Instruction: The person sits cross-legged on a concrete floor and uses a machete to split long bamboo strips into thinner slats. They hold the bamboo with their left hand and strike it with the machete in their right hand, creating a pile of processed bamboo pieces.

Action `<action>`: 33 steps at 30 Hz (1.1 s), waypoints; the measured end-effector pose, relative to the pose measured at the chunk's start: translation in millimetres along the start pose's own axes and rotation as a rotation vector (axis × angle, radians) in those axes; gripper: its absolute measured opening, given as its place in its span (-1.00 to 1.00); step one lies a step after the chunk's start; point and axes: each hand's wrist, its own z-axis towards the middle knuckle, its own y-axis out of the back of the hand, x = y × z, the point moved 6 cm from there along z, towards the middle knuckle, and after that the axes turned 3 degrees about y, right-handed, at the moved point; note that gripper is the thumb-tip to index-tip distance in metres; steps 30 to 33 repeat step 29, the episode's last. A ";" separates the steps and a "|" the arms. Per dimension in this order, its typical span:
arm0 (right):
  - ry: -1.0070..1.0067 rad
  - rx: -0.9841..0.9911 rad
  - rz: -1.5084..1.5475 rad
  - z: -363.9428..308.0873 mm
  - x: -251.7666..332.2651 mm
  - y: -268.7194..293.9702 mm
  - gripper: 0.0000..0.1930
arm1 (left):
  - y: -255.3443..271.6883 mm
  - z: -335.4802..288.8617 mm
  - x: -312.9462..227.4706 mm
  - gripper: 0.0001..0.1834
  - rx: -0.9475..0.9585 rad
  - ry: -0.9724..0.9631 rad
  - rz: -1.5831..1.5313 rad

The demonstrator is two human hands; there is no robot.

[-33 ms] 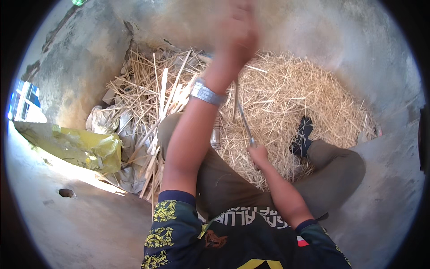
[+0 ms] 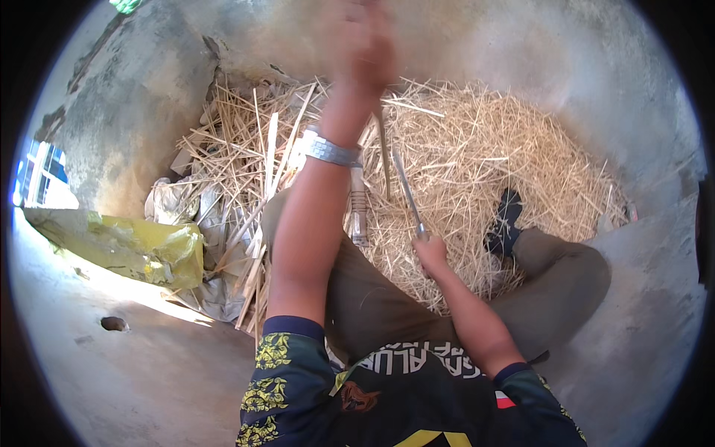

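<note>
My left hand (image 2: 365,59), blurred by motion, is raised high in front of me near the top of the view, its fingers closed. A thin strip of wood or bamboo (image 2: 384,160) hangs down from it, the lower end beside the knife. My right hand (image 2: 430,253) is wrapped round the handle of a knife (image 2: 407,192). Its narrow blade points away from me and a little left, just right of the strip and apart from it. The upper part of the strip is hidden by my left hand and wrist.
A wide heap of pale shavings (image 2: 477,149) lies ahead and to the right. Split sticks (image 2: 238,156) are piled at the left, near a torn yellow sack (image 2: 160,249). A ribbed grey object (image 2: 359,212) lies by my leg. A concrete wall (image 2: 521,45) rises behind.
My left hand has moved left, and the strip has shifted left with it. The knife in my right hand has barely moved, its blade tilting slightly.
</note>
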 end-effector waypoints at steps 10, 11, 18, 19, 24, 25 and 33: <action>-0.240 0.203 -0.126 -18.2 -45.3 -38.5 -0.64 | 89.8 13.0 -6.1 -0.44 -0.268 0.151 0.070; -0.240 0.183 -0.174 -21.6 -41.9 -29.3 -0.64 | 94.5 14.4 -4.5 -0.44 -0.264 0.138 0.068; 0.026 0.041 -0.069 -24.3 19.9 -4.9 -0.67 | 122.8 21.8 2.9 -0.41 -0.303 0.106 0.109; 0.039 0.056 -0.029 -23.3 24.9 -5.5 -0.67 | 124.6 21.3 3.3 -0.41 -0.323 0.107 0.121; 0.037 0.039 0.121 -18.8 11.4 -13.7 -0.69 | 129.0 21.0 12.1 -0.42 -0.352 0.229 -0.074; 0.004 0.036 0.091 -19.7 5.2 -15.5 -0.69 | 131.4 23.0 13.3 -0.43 -0.330 0.236 -0.101; -0.163 0.033 -0.007 -26.8 -0.6 -10.8 -0.68 | 130.5 29.1 10.7 -0.44 -0.324 0.188 -0.123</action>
